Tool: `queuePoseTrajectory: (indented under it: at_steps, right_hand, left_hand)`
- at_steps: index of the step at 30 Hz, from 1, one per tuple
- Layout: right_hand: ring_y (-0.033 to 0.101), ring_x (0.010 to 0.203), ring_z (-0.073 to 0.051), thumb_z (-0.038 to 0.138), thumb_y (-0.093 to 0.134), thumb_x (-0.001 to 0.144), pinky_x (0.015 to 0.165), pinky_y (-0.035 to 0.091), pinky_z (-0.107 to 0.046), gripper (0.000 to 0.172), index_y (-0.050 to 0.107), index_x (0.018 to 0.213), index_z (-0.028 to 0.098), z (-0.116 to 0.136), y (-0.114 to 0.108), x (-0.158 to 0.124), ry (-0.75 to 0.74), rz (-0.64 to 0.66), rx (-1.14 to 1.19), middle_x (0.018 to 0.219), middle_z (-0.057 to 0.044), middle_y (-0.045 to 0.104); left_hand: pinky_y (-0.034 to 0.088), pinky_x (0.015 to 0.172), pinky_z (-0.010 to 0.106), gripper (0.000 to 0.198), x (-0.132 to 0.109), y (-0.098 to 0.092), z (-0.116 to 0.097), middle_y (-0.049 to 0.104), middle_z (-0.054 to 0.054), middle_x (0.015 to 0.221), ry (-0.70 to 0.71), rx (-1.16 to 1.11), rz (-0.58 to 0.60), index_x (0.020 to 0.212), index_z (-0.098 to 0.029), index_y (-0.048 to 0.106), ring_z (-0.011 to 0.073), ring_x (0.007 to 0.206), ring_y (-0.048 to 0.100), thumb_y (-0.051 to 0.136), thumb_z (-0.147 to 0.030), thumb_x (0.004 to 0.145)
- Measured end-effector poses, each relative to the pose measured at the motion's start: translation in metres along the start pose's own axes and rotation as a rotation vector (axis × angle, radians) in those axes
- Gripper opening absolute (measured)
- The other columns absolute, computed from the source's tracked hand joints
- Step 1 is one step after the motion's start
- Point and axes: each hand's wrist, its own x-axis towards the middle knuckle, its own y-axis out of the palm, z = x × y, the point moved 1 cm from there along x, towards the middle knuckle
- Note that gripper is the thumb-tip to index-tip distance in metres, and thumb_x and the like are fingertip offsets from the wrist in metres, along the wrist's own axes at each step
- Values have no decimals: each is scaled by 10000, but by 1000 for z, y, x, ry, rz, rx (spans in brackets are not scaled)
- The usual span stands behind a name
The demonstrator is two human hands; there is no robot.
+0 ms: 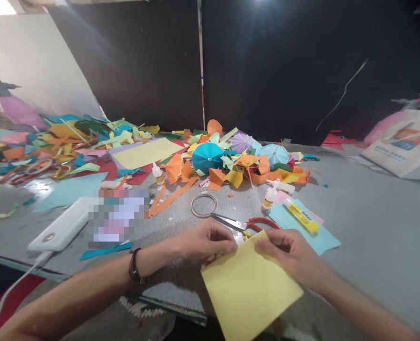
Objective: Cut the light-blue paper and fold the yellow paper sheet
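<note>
A sheet of yellow paper (252, 289) is held up over the near table edge, tilted, one corner pointing away from me. My left hand (211, 241) pinches its upper left edge between thumb and fingers. On the other side, my right hand (288, 248) grips the upper right edge, thumb on top and fingers curled behind. Just beyond the sheet lie red-handled scissors (263, 221), partly covered by it. A roll of tape (192, 206) rests flat past the scissors' tips. To the right, a yellow glue stick (302, 216) lies on light blue paper (325, 240).
Paper scraps and folded paper pieces pile up at the back, among them a blue paper umbrella (207, 157). Small glue bottles (269, 198) (157, 174) stand mid-table. A white power bank (66, 225) with a cable lies left. A white bag (405, 142) sits far right.
</note>
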Motion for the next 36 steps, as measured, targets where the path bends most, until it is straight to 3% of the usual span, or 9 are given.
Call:
queuePoseTrajectory:
  at_steps: [7, 13, 20, 24, 30, 33, 36]
  right_hand:
    - [625, 665, -173, 734, 668, 877, 567, 423, -274, 573, 744, 867, 166, -5, 12, 0, -24, 61, -53, 787, -74, 720]
    - [638, 613, -191, 700, 753, 811, 529, 449, -293, 523, 769, 806, 177, -9, -4, 3, 15, -36, 66, 724, -69, 722]
    - [670, 607, -215, 689, 794, 768, 526, 473, -308, 520, 817, 863, 178, 0, -18, 0, 38, -127, 124, 734, -84, 761]
    - [652, 550, -212, 658, 831, 735, 483, 460, -309, 480, 821, 832, 188, 2, -32, -1, 33, -238, 155, 671, -72, 745]
    - [699, 569, -251, 564, 883, 712, 479, 502, -337, 401, 815, 862, 197, 12, -59, -2, 18, -509, 254, 764, -120, 794]
    - [718, 594, -275, 599, 848, 735, 499, 522, -358, 425, 815, 872, 198, 11, -54, -2, -16, -490, 224, 785, -129, 797]
    - [706, 598, -261, 641, 824, 751, 509, 511, -349, 450, 798, 832, 199, 4, -41, 0, -31, -408, 175, 752, -107, 782]
  left_hand:
    - [343, 440, 188, 367, -1, 11, -2, 482, -47, 593, 2, 69, -16, 782, -140, 684, 72, 475, 441, 634, -462, 952]
    - [352, 496, 186, 293, -1, 5, -3, 526, -26, 604, 103, 131, -64, 734, -135, 686, 77, 543, 459, 646, -359, 919]
    - [401, 498, 185, 182, -1, -3, -1, 624, 6, 647, 108, 120, -98, 750, -135, 709, 92, 566, 530, 671, -276, 859]
    - [406, 415, 180, 209, -4, -11, -4, 611, -16, 544, 32, 59, -84, 728, -154, 664, 91, 442, 548, 670, -304, 872]
    - [386, 398, 178, 311, 1, -22, -2, 615, -9, 491, 47, -26, -202, 715, -163, 616, 80, 377, 528, 715, -409, 876]
    - [381, 413, 187, 415, 1, -17, -3, 678, 31, 595, 104, -110, -243, 810, -147, 658, 85, 421, 561, 630, -540, 941]
    - [418, 466, 198, 537, -1, -11, -6, 658, 40, 612, 136, -110, -205, 811, -141, 674, 99, 491, 592, 526, -627, 988]
